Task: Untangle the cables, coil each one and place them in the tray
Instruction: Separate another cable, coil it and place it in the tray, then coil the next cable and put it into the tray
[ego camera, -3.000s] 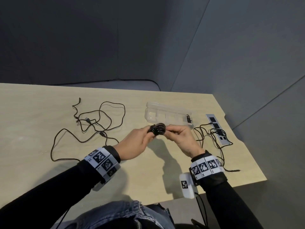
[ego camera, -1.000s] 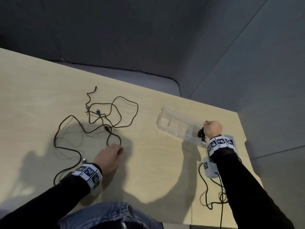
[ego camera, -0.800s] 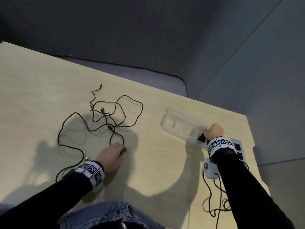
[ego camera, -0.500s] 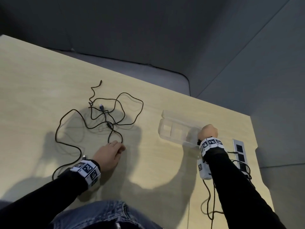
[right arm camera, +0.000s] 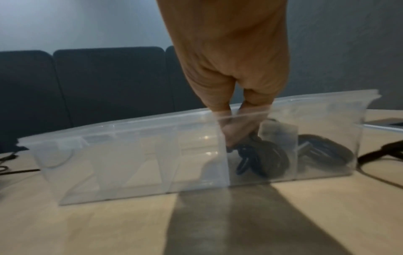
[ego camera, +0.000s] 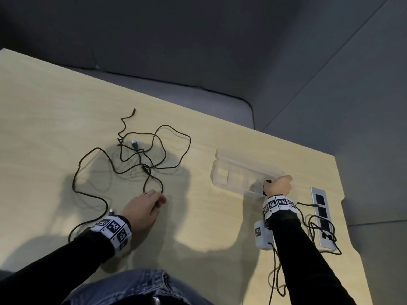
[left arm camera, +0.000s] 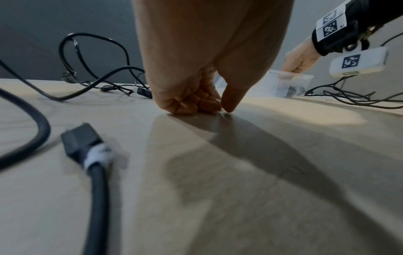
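A clear plastic tray (ego camera: 233,172) with several compartments stands right of the table's middle. My right hand (ego camera: 276,186) reaches down into a compartment near its right end. In the right wrist view its fingers (right arm camera: 231,134) grip a coiled black cable (right arm camera: 263,155) low inside the tray (right arm camera: 130,163). A second coil (right arm camera: 325,151) lies in the end compartment. Loose tangled black cables (ego camera: 143,155) sprawl at centre left. My left hand (ego camera: 154,201) rests on the table just below one loop, fingers curled under (left arm camera: 196,103), holding nothing.
A grey power strip (ego camera: 321,216) lies by the table's right edge, with other black cords (ego camera: 317,230) looped over it. A cable plug (left arm camera: 80,143) lies near my left wrist. Bare wood stretches between the two hands.
Three seconds ago both hands held the coil at the centre. Since then the right hand carried it to the tray and lowered it in. The left hand settled by the tangle.
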### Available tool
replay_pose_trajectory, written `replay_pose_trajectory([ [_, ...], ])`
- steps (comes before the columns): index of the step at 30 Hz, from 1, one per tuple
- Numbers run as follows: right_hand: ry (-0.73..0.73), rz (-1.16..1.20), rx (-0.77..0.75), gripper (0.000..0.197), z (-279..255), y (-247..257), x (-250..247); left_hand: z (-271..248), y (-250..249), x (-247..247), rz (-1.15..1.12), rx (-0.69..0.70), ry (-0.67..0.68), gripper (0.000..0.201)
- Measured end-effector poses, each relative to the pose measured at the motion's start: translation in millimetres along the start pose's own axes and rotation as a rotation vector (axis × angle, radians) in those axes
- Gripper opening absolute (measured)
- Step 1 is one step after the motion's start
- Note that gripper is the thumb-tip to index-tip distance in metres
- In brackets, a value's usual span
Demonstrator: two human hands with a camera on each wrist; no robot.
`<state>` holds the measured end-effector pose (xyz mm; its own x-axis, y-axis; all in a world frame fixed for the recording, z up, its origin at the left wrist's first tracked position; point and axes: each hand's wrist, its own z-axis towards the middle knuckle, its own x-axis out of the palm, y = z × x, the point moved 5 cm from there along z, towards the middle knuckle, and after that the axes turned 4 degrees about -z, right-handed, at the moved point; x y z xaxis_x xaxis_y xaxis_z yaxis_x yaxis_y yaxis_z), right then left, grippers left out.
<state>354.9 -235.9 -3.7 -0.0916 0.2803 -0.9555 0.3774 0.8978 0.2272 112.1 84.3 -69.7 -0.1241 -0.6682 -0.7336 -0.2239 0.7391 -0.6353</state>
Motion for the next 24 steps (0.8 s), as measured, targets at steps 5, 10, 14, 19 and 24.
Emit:
replay_pose_trajectory([
  [5, 0.104, -0.163, -0.113, 0.025, -1.6, 4.5, 0.2, -0.4, -0.2, -0.5, 0.0, 0.007, 0.019, 0.029],
  [10, 0.236, 0.036, -0.269, 0.022, -15.2, -4.1, -19.8, 1.3, 1.3, 0.8, -0.003, 0.017, 0.037, 0.027],
  [14, 0.127, 0.344, -0.319, 0.012, -45.7, -31.9, -49.1, 1.7, 3.1, 1.6, -0.02, 0.024, 0.057, 0.026],
  [19, 0.012, 0.233, -0.337, 0.031, -133.7, -85.4, -34.7, 1.6, 0.3, 8.7, 0.009, 0.026, 0.083, 0.028],
  [24, -0.012, -0.333, 0.071, 0.063, -173.3, -173.3, -7.7, -5.6, -1.2, 16.3, 0.045, 0.052, 0.097, 0.03],
])
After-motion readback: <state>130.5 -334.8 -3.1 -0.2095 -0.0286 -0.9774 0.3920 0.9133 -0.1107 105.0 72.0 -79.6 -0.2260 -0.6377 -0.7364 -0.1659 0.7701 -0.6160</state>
